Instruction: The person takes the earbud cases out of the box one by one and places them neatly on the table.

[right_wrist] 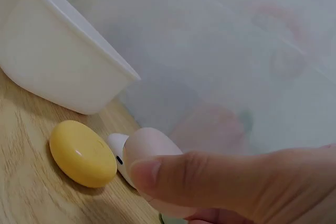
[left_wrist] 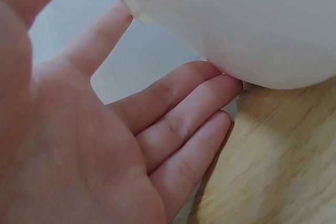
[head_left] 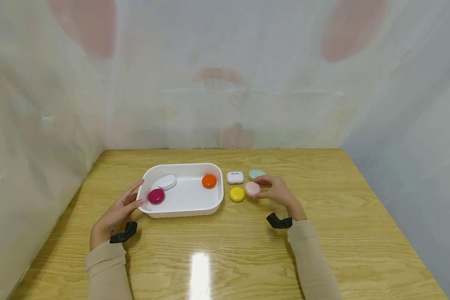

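Note:
At the left end of a white plastic bin [head_left: 187,211], my left hand [head_left: 116,211] rests with extended fingers at the rim and outer wall. In the left wrist view the fingertips [left_wrist: 223,85] meet the curved wall [left_wrist: 236,30] low down. My right hand [head_left: 279,191] pinches a pale pink rounded case [head_left: 253,189] between thumb and fingers. Close to it on the table are a yellow round case [head_left: 237,194], a white earbud case [head_left: 235,178] and a mint green oval case [head_left: 256,174], partly hidden behind the right hand. The thumb [right_wrist: 149,172] presses the pink case's near face.
Inside the bin lie a white oblong case [head_left: 167,182], a dark magenta round case [head_left: 156,196] and an orange round case [head_left: 209,181]. The wooden table [head_left: 247,250] ends at a pale patterned curtain [head_left: 180,112] at the back.

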Motion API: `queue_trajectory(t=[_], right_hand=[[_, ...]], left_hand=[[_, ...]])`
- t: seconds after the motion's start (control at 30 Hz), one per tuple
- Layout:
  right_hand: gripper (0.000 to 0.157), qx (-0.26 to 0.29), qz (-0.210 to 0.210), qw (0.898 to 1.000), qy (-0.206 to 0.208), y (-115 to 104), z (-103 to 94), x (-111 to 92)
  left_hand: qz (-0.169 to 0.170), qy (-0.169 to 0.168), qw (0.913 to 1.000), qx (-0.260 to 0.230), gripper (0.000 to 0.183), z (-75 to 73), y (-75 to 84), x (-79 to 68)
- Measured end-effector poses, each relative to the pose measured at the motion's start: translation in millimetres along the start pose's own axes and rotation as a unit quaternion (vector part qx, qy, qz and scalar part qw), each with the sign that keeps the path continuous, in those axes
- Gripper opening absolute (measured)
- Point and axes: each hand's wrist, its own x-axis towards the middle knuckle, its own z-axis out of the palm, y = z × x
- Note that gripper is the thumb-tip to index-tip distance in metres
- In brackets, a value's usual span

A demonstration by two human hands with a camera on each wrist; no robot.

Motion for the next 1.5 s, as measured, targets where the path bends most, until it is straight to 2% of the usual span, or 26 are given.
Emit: queue_trajectory(t=[0.4,0.8,1.03,1.33,1.5], right_hand=[[0.051,0.001,0.021,1.000,0.000,5.7,-8.1,-1.6],[0.045,-0.032,0.023,0.999,-0.018,24.6,-6.6,-1.0],[0.047,-0.039,0.020,0.999,-0.021,24.3,-6.3,-1.2],[0.054,-0.037,0.032,0.998,-0.027,24.1,-6.7,-1.2],[0.054,-0.027,0.038,0.999,-0.011,20.8,-8.2,-2.5]], left_hand=[[-0.013,0.001,0.9999,-0.002,0.069,-0.9,0.7,-0.2],[-0.014,0.004,0.9998,0.015,0.069,0.1,3.9,-1.3],[-0.004,-0.001,0.9999,0.013,0.069,-0.2,2.6,-0.3],[-0.011,-0.002,0.9999,-0.007,0.068,0.5,1.9,-0.3],[-0.011,-0.002,0.9999,-0.008,0.068,0.9,2.5,-0.9]])
